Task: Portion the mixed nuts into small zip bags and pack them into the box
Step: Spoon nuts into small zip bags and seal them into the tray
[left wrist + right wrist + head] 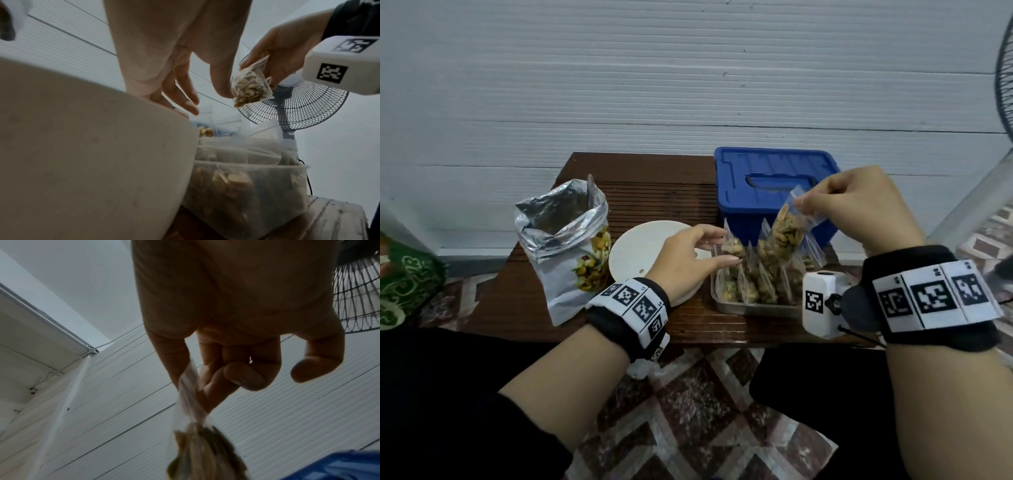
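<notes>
My right hand [822, 202] pinches the top of a small zip bag of mixed nuts [786, 230], which hangs above a metal tray [753, 309]; the same bag [252, 87] shows in the left wrist view and again [202, 456] under my right fingers. Several filled zip bags [756, 281] stand upright in the tray. My left hand [717, 248] reaches in from the left with fingers relaxed, its tips at the leftmost bags. Behind the tray sits the blue box [774, 186] with its lid on.
A big open foil bag of mixed nuts [570, 246] stands at the table's left. A white bowl [650, 250] sits between it and the tray, under my left wrist. A standing fan [296, 104] is off to the right. The brown table [654, 178] ends near my knees.
</notes>
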